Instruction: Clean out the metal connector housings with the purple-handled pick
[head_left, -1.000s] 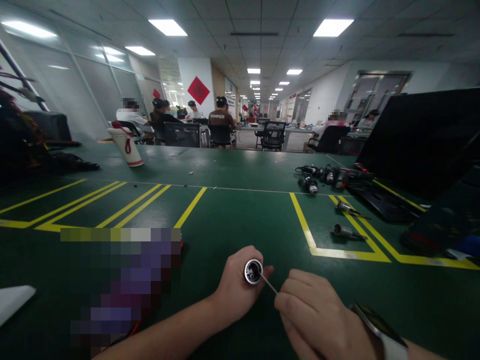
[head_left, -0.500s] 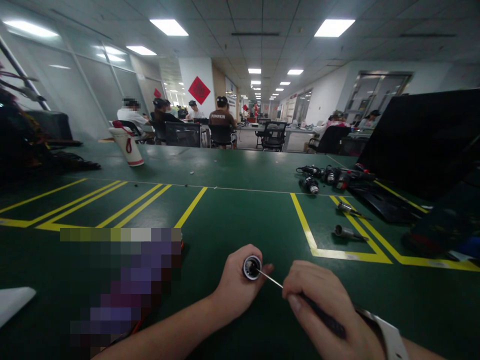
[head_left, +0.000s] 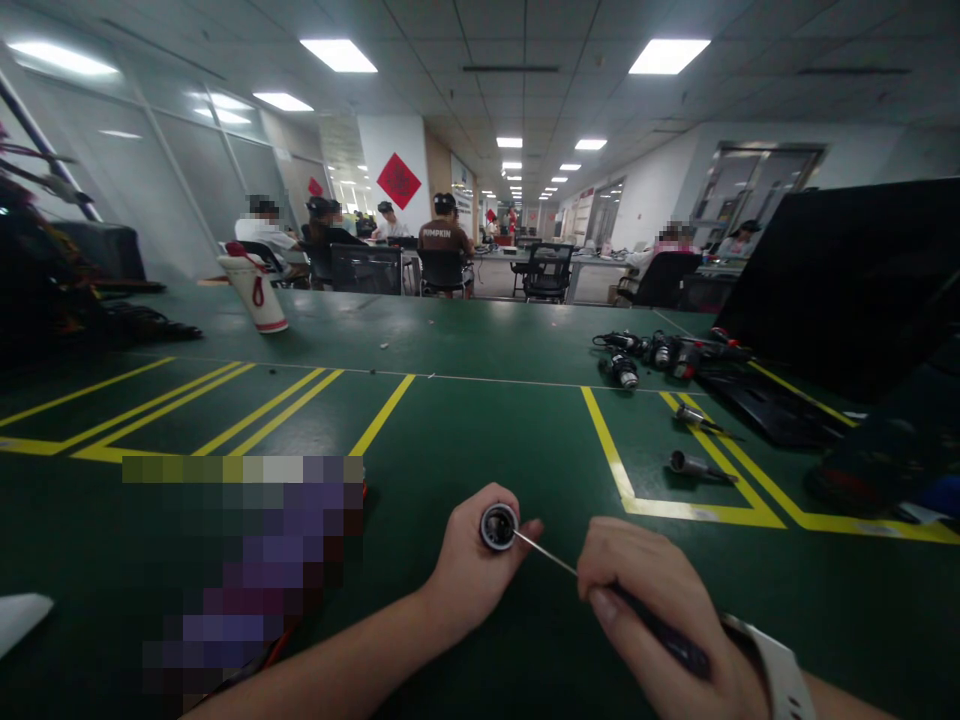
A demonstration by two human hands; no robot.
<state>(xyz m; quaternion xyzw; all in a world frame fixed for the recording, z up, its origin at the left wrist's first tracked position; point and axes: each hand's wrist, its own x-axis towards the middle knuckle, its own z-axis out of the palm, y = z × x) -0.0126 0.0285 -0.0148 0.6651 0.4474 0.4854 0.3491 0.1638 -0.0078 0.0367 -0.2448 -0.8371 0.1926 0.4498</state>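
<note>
My left hand [head_left: 463,570] is closed around a dark cylindrical part [head_left: 498,527], its round open end with a metal rim turned up towards me. The inside of the cylinder looks dark, with details too small to make out. From the right, a screwdriver [head_left: 553,557] with a thin metal shaft and dark handle slants in, its tip at the right side of that rim. My right hand [head_left: 649,585] is wrapped round the screwdriver's handle, and a watch with a light strap [head_left: 780,665] sits on that wrist.
Two metal cylindrical parts with narrow stems, one [head_left: 697,466] nearer, lie by the yellow tape. Cabled dark parts [head_left: 622,370] lie behind them. A white cup [head_left: 255,292] stands at the back left. A large black panel [head_left: 847,290] rises at right. People sit at tables beyond.
My right hand and the screwdriver have shifted slightly right, drawing the tip towards the rim. My left hand has moved the cylinder slightly up and left.
</note>
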